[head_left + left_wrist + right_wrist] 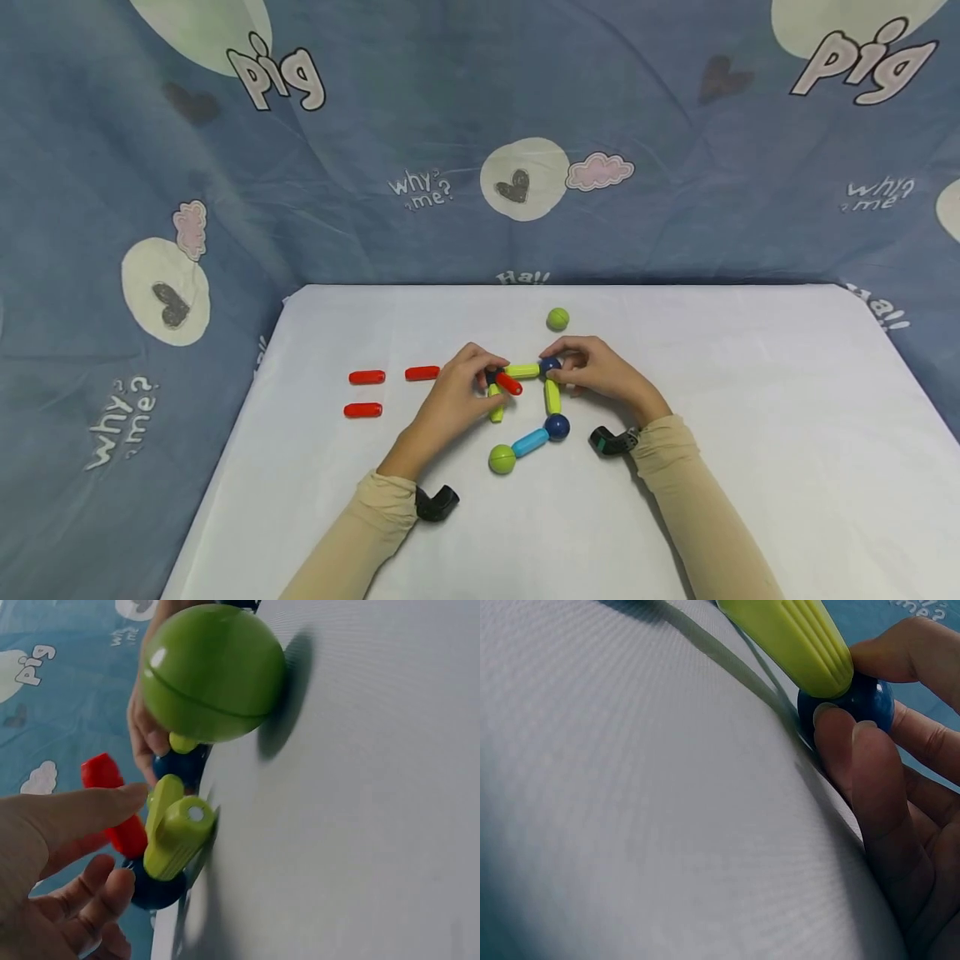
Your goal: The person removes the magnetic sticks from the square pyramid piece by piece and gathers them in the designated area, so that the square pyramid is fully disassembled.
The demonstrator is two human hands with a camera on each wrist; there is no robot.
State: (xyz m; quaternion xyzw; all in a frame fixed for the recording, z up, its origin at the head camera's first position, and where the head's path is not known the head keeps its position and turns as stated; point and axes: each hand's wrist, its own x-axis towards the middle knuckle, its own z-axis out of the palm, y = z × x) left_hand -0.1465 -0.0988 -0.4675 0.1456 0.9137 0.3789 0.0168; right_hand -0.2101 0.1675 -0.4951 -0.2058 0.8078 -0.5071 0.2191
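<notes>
My left hand [456, 390] pinches a red rod [509, 383] between thumb and finger. The rod's lower end meets a dark blue ball [157, 891], partly hidden by the fingers in the head view. My right hand [603, 369] grips another dark blue ball [871, 701] at the back right corner of a joined chain. A yellow-green rod [522, 371] spans the two balls. From the right one, a second yellow-green rod [552, 397] leads to a dark blue ball [557, 427], then a light blue rod [531, 442] and a green ball [502, 459]. Another yellow-green rod [180, 832] extends from the left ball.
Several red rods lie to the left: one at the back [367, 377], one in front of it [363, 410], one beside my left hand [422, 373]. A loose green ball [558, 318] sits behind the chain on the white table [750, 375]. A patterned blue cloth [637, 233] hangs behind.
</notes>
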